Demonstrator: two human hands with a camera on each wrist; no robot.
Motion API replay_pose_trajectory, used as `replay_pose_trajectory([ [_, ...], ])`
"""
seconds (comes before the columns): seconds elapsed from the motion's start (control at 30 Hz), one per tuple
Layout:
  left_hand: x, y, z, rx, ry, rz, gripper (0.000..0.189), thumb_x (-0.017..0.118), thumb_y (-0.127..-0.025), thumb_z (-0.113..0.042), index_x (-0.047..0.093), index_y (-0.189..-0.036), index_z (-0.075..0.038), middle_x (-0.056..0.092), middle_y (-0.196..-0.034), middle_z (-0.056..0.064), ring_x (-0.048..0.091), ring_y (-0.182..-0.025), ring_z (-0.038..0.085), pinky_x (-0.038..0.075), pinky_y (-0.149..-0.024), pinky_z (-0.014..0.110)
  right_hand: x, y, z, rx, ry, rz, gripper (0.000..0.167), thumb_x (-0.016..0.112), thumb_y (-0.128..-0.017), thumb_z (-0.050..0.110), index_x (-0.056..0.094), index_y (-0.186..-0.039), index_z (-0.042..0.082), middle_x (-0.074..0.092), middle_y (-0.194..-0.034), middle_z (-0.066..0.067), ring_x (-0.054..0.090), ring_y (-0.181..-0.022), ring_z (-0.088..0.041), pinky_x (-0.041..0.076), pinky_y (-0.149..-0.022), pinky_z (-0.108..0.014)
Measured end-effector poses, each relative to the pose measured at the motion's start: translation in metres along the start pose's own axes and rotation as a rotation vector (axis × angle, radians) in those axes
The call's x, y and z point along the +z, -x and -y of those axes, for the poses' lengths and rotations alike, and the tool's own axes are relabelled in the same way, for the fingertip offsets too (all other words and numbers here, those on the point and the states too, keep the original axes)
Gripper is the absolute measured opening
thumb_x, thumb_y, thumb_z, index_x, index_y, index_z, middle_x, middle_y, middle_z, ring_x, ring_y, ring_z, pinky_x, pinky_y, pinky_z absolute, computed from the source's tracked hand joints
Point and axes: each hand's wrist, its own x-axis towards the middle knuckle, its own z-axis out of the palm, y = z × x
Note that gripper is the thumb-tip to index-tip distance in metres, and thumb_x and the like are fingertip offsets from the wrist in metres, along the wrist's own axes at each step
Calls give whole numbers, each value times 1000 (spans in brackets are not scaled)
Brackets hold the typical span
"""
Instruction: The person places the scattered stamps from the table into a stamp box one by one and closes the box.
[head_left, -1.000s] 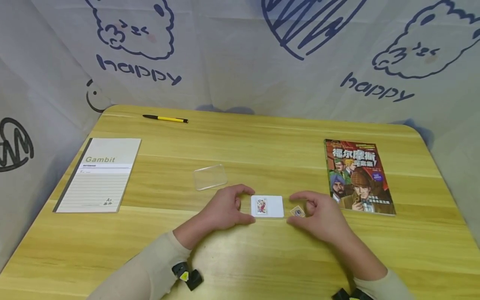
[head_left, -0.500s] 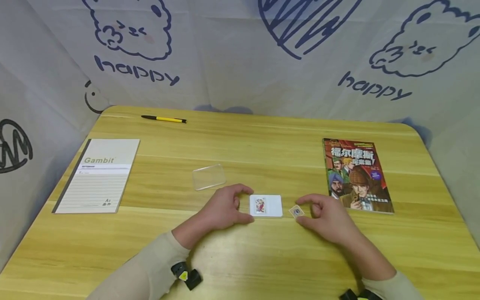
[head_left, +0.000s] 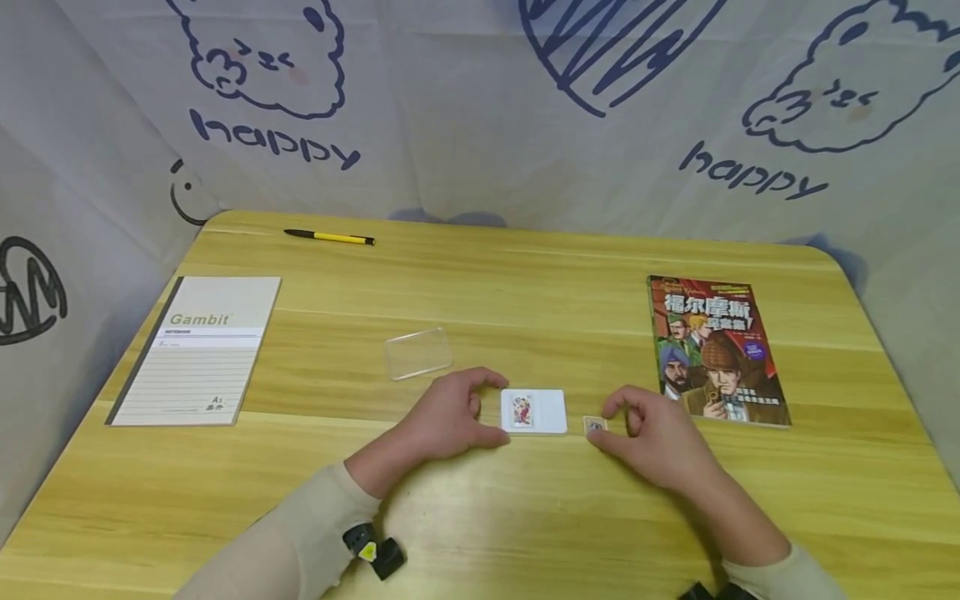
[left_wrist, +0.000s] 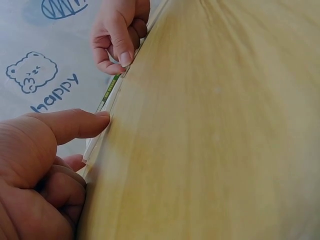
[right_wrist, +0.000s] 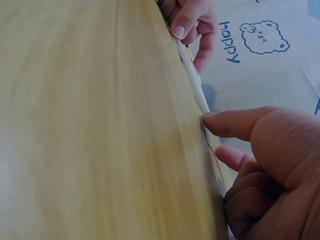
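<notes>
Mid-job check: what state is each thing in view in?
White rectangular block: lying flat
Small colourful picture card: face up on the block
Small tan square card: face up, off the block
Left hand: pinching the block's left end
Right hand: thumb and forefinger at the tan card
Clear rectangular plastic cover: lying apart
White Gambit notebook: closed
Red illustrated paper book: closed
Yellow-and-black pen: lying flat, tip unclear

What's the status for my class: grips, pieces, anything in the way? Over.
Left grip at left end of white rectangle. Right grip on small tan square, apart from rectangle. Clear plastic piece aside, probably not in the way.
</notes>
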Motion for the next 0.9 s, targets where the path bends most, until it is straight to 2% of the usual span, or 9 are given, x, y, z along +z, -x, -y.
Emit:
replay_pose_trajectory([
  [0.23,0,0,0,-2,1,1,64,90,-71,-11,61,-128,-5,38,-58,-4,33,-48,9,31,-48,26,3,0,-2,-36,6,16,29,86,-80,27,70,-102,19,35,-54,9,31,-48,-7,42,-58,-31],
  [0.33,0,0,-1,-4,3,2,64,90,-71,-11,61,-128,-5,38,-58,-4,33,-48,9,31,-48,26,3,1,-1,-11,8,21,26,86,-80,27,70,-99,18,37,-54,8,32,-48,-8,40,-56,-31],
  [0.57,1,-1,0,-4,8,3,64,90,-72,-11,61,-128,-5,38,-58,-4,33,-49,10,31,-49,26,2,4,3,57,53,-27,27,84,-81,38,67,-89,18,40,-56,5,36,-49,-12,35,-51,-32],
  [0.7,1,-1,0,-4,10,1,64,90,-72,-11,61,-128,-4,39,-59,-3,34,-49,10,32,-49,26,2,4,1,21,42,-25,27,84,-81,35,68,-93,18,39,-56,6,35,-49,-11,38,-53,-31],
  [0.8,1,0,0,-7,18,2,64,90,-72,-10,61,-128,-4,40,-59,-3,34,-49,10,31,-48,26,0,4,0,-33,3,9,28,86,-80,27,69,-101,18,38,-56,7,34,-49,-9,41,-57,-32],
  [0.9,1,0,0,-9,24,-2,64,90,-72,-10,61,-128,-4,40,-59,-3,34,-49,10,31,-47,25,-2,5,-1,-53,-20,40,29,86,-80,22,70,-103,18,36,-56,8,33,-49,-8,42,-58,-32],
])
